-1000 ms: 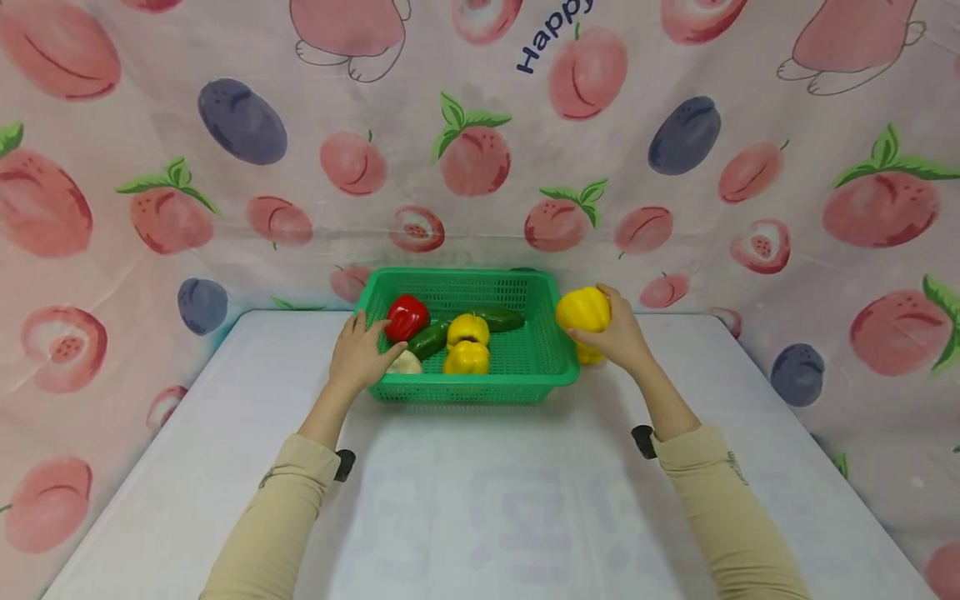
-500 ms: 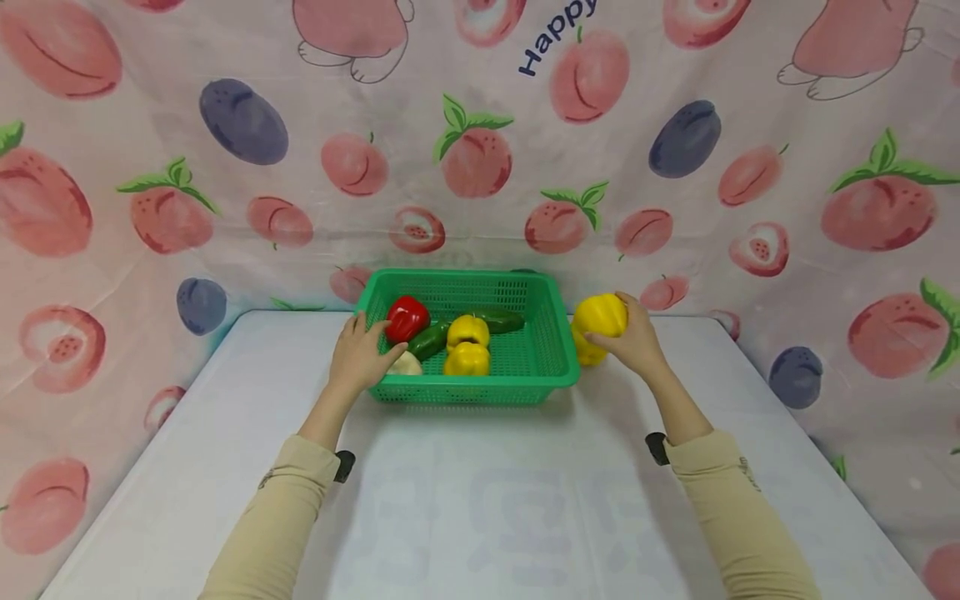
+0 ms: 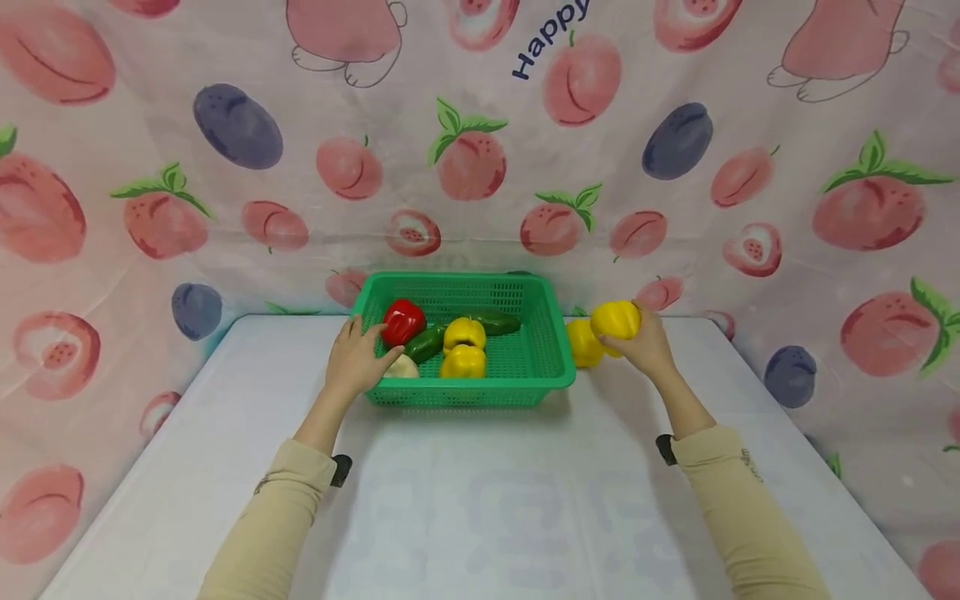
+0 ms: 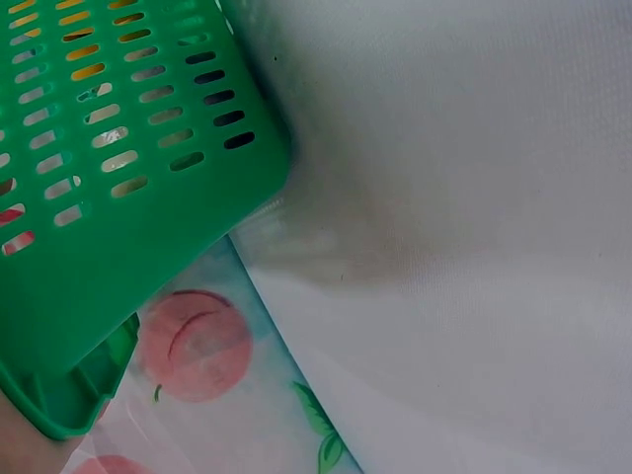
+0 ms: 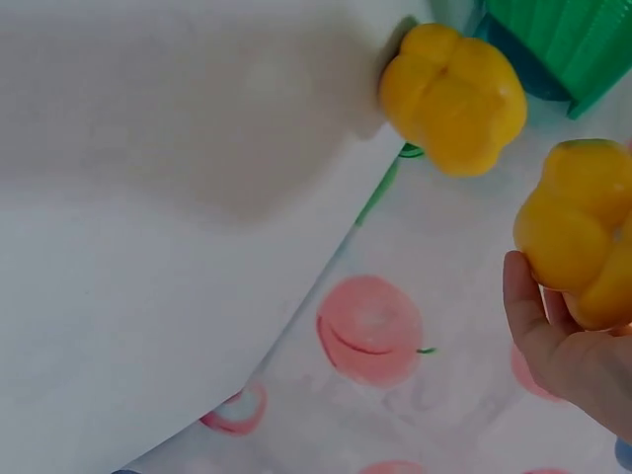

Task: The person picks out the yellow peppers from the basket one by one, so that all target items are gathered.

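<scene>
My right hand (image 3: 647, 343) grips a yellow bell pepper (image 3: 617, 322) above the table, right of the green basket (image 3: 564, 333). Beside the basket a second yellow bell pepper (image 5: 454, 99) sits on the table, partly behind the held one in the head view. My left hand (image 3: 354, 357) holds the basket's left rim, its fingers reaching over the edge by a red bell pepper (image 3: 403, 323). Inside the basket lie two more yellow bell peppers (image 3: 463, 362), long dark green vegetables (image 3: 497, 322) and a pale round vegetable (image 3: 403, 367), partly hidden by the left thumb.
The basket stands on a white-covered table (image 3: 480, 500), near its back edge. Behind and at both sides hangs a pink cloth (image 3: 480, 233) printed with peaches and plums. Black wrist straps (image 3: 342, 471) show at both sleeves.
My right hand has carried the yellow pepper rightward and slightly toward me, away from the basket's rim, uncovering more of the pepper on the table. The left hand has stayed at the rim.
</scene>
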A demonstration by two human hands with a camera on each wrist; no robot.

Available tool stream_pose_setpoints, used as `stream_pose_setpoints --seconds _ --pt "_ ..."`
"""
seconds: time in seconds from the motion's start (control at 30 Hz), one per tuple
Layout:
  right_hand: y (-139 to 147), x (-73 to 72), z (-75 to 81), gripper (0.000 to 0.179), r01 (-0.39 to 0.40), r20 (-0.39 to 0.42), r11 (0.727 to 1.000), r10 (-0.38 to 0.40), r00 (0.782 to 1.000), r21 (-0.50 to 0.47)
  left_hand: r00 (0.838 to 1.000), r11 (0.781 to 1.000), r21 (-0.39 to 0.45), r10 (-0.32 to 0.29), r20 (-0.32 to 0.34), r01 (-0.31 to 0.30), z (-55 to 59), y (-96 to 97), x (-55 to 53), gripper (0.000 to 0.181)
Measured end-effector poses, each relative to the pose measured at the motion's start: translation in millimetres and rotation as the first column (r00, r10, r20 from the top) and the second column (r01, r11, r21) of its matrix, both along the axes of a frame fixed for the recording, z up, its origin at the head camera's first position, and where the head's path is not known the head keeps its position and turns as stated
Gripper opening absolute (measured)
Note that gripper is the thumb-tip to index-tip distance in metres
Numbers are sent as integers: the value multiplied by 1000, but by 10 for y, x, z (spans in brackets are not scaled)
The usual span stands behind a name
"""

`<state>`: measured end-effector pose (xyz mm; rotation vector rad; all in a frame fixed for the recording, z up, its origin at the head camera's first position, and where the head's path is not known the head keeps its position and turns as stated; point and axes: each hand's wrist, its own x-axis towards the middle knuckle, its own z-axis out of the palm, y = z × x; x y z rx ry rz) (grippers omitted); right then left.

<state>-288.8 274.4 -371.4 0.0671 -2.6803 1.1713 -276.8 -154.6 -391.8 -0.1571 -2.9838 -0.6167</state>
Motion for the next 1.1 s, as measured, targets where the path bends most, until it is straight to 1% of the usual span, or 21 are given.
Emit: stream_pose_setpoints --seconds 0.07,0.2,0.37,0.63,0.9,1.1 --pt "29 -12 -26 73 10 -18 1000 -10 1000 -3 1000 1000 -2 -2 -1 2 -5 3 -2 62" --pt "84 -35 -63 72 48 -27 999 -47 999 7 1000 1000 4 -7 -8 7 -8 9 -15 62" --pt "132 -68 -102 75 79 -5 996 -79 997 30 1000 1000 5 -8 4 8 -6 0 -11 63" --pt "164 -132 -161 78 116 46 993 -117 992 34 1000 1000 5 -11 -6 11 -27 -7 -14 62" --pt "198 -217 -231 79 144 78 989 -146 986 26 1000 1000 -5 -5 -4 5 -30 -2 -18 63" --pt "219 -264 -271 83 149 104 988 -151 983 27 1000 1000 -11 -3 -10 3 -35 -14 -26 63"
